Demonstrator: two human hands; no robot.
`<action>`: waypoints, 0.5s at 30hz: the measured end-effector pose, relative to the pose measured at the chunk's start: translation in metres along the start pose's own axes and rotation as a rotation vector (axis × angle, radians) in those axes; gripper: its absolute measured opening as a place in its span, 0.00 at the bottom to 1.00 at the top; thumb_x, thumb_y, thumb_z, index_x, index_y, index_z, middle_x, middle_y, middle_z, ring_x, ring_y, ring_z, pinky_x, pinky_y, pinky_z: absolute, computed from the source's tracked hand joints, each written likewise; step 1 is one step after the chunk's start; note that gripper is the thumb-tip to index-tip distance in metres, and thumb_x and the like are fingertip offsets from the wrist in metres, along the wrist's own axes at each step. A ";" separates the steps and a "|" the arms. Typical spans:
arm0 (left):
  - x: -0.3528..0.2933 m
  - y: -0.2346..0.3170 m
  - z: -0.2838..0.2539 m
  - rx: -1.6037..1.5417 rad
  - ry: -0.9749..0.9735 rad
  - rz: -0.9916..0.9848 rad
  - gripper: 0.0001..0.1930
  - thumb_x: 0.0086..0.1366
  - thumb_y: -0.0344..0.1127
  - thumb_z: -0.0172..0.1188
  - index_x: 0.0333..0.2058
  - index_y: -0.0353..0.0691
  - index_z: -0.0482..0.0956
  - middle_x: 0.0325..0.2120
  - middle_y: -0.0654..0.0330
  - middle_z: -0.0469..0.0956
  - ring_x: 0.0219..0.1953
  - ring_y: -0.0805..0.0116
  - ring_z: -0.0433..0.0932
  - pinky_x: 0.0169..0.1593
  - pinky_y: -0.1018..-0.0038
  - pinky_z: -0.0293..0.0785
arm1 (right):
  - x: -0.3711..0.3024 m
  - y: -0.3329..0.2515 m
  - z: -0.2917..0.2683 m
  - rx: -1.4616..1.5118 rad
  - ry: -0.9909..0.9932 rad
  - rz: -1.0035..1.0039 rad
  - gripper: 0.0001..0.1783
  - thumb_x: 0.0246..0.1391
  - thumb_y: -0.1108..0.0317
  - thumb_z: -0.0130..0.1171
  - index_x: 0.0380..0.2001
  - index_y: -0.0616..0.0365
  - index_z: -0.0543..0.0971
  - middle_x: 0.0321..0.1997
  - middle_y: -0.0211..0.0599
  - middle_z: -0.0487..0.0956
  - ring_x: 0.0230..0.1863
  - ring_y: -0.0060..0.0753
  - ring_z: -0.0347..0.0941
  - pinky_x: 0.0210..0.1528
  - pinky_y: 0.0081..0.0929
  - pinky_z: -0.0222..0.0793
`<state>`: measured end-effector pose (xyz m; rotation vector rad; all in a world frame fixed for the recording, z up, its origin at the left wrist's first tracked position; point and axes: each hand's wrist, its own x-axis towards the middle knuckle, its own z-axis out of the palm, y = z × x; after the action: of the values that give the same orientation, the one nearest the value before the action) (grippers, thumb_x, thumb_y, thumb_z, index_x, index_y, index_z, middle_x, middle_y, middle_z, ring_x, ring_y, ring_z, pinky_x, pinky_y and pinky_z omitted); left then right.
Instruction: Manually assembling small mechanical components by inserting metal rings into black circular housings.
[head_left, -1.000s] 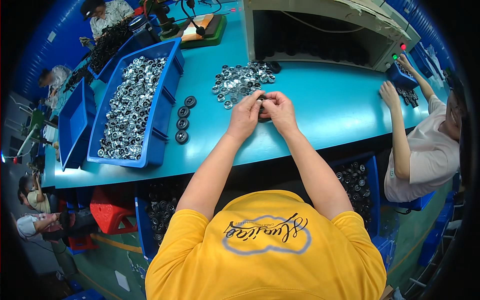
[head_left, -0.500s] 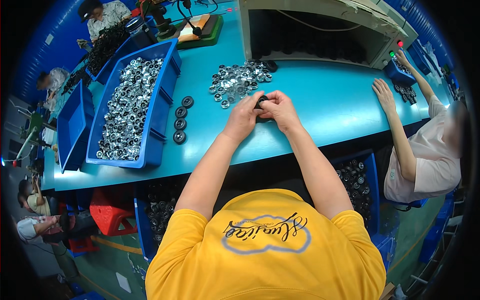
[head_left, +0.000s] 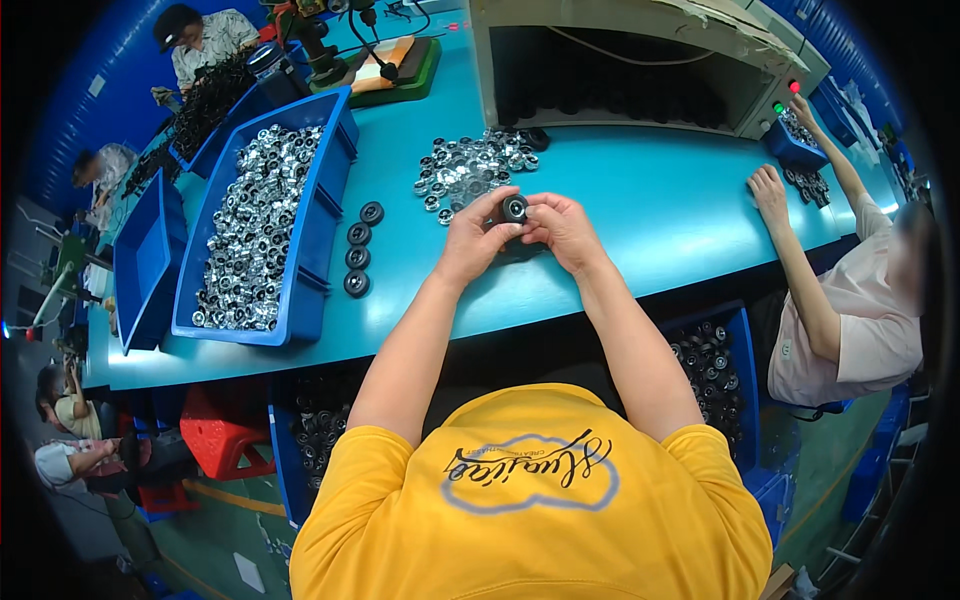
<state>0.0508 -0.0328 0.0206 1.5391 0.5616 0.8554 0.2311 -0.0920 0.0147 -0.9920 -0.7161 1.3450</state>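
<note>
A small black wheel (head_left: pixel 514 208) with a metal centre is held up between my hands over the blue-green table. My left hand (head_left: pixel 472 236) grips it from the left, thumb in front and fingers behind. My right hand (head_left: pixel 565 232) pinches its right edge, fingertips bent. Beneath the hands is a dark patch that I cannot make out. Just beyond them lies a loose pile of silver hubs (head_left: pixel 462 172), some with dark centres. To the left, several black wheels (head_left: pixel 357 257) lie in a short row.
A blue bin (head_left: pixel 325 215) full of silver hubs stands left, beside another blue bin (head_left: pixel 150 265). A metal housing (head_left: pixel 630 20) with dark parts inside stands behind. At right a co-worker's hand (head_left: pixel 768 196) rests on the table (head_left: pixel 660 220). Bins of black wheels (head_left: pixel 708 365) sit below the edge.
The wheel has turned so its round face shows, where my fingers covered it before. My right fingers have shifted to its right edge. The co-worker's near hand has curled its fingers.
</note>
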 end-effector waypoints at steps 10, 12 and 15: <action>0.001 0.005 0.014 0.327 0.179 0.244 0.26 0.58 0.27 0.71 0.57 0.39 0.78 0.42 0.59 0.78 0.43 0.68 0.80 0.45 0.75 0.82 | 0.001 -0.008 0.014 -0.181 0.077 -0.161 0.18 0.66 0.67 0.59 0.56 0.62 0.78 0.44 0.32 0.81 0.40 0.21 0.79 0.36 0.21 0.80; -0.002 0.006 0.011 0.490 0.167 0.278 0.27 0.57 0.29 0.73 0.56 0.40 0.78 0.40 0.58 0.79 0.39 0.66 0.81 0.42 0.72 0.80 | -0.007 -0.006 0.012 -0.174 0.055 -0.160 0.18 0.66 0.67 0.60 0.56 0.62 0.77 0.43 0.30 0.80 0.41 0.20 0.79 0.38 0.20 0.80; 0.002 0.006 0.011 0.607 0.252 0.397 0.28 0.52 0.29 0.76 0.53 0.38 0.77 0.39 0.56 0.79 0.35 0.66 0.79 0.37 0.72 0.77 | -0.005 -0.005 0.010 -0.168 -0.055 -0.187 0.18 0.62 0.72 0.62 0.54 0.62 0.78 0.43 0.30 0.80 0.42 0.19 0.77 0.39 0.19 0.79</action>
<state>0.0597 -0.0386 0.0268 2.1558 0.7565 1.2707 0.2241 -0.0950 0.0243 -0.9966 -0.9521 1.1666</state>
